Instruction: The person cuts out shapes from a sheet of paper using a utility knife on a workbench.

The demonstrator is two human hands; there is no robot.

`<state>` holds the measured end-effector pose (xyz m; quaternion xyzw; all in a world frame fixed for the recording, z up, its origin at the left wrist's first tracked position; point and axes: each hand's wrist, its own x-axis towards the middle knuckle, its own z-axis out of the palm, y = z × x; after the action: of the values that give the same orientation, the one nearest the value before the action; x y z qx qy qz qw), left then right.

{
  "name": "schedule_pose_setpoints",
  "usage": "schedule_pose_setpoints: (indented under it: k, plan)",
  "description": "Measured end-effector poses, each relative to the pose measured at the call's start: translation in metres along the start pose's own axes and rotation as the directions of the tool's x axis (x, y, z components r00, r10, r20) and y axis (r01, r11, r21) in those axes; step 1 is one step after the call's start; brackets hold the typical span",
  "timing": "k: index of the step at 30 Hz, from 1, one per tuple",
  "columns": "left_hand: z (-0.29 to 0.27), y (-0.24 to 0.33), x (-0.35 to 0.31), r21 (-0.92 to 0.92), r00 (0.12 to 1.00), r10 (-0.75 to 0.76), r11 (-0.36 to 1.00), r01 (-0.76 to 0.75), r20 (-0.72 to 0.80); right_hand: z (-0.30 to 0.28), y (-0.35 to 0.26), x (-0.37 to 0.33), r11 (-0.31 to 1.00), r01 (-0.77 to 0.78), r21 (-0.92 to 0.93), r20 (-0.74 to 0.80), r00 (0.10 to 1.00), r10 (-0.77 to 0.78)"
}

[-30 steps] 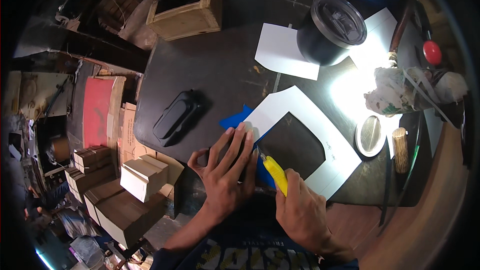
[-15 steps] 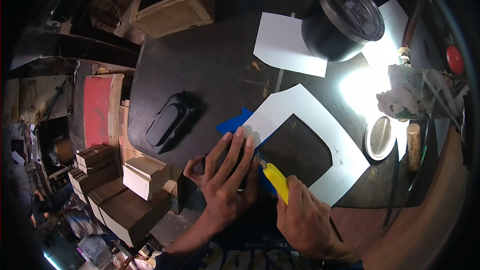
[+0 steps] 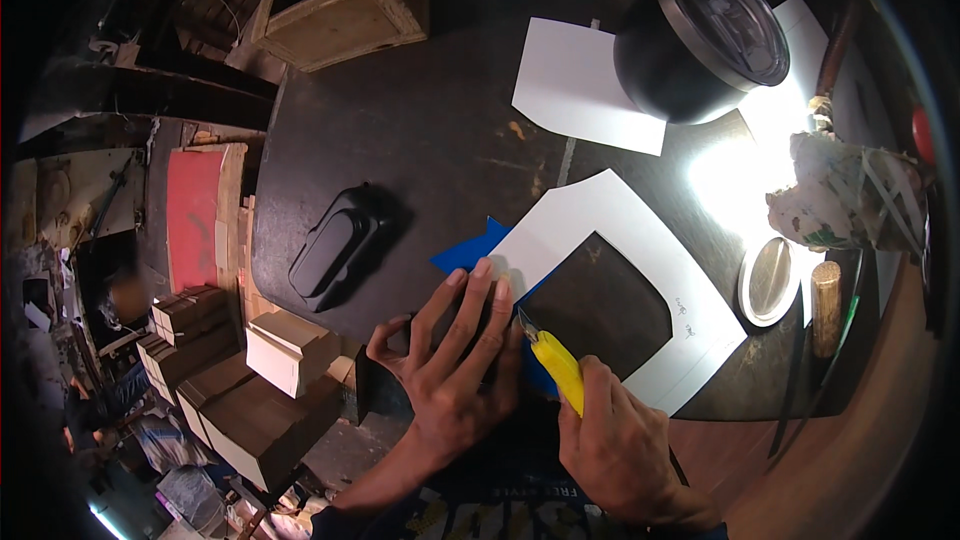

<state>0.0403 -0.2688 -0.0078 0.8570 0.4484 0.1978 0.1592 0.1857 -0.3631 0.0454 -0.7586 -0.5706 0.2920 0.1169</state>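
A white card frame with a cut-out middle lies flat over a blue sheet, which shows at the frame's left edge. My left hand presses on the frame's left corner with its fingers spread. Under its palm is something dark that I cannot make out. In my right hand is a yellow utility knife, gripped from above. Its blade meets the inner edge of the cut-out, close beside my left fingertips.
A black glasses-type case lies left on the dark table. Beyond are a wooden box, white card and a lidded black tumbler. Rightward are a bright lamp, a tape ring and a wooden handle. Boxes stand lower left.
The view has shifted slightly, so the frame, knife and right hand appear a little further right. The knife still touches the cut-out's edge, and both hands keep their hold.
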Motion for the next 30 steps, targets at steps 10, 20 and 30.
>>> schedule_pose_setpoints:
  k: [10,20,30]
  plan:
    - [-0.001,0.002,0.0,0.081,1.0,-0.021,0.997,0.019,0.017,-0.004,-0.004,0.002,0.999,-0.01,-0.047,0.069,0.998,0.013]
    - [0.005,0.009,-0.004,0.068,0.998,-0.063,0.996,0.063,-0.012,-0.023,-0.012,0.01,0.992,-0.127,0.009,0.267,0.956,0.12]
    - [0.016,0.008,-0.009,-0.015,0.993,-0.11,0.994,0.11,-0.043,-0.02,-0.007,0.009,0.991,-0.131,0.015,0.268,0.956,0.122]
